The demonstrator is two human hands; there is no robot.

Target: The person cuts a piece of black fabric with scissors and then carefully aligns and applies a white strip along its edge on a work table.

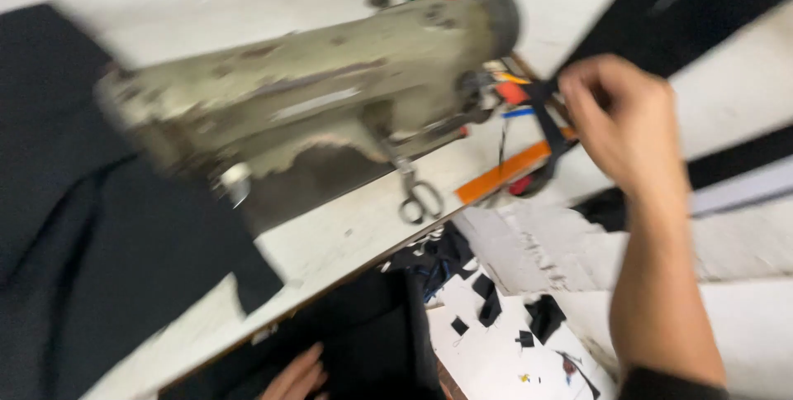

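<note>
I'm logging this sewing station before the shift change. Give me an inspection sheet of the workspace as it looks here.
Surface: white worktable, worn, partly draped in black fabric.
Job's things: black strap pinched by the right hand; left hand rests on dark cloth at the table edge.
Clutter: scissors, orange ruler, black fabric scraps on the floor.
Grips: right closed on the strap; left too blurred to judge.
Cables: nothing seen.
Surroundings: old greenish sewing machine; picture is motion-blurred.
</note>
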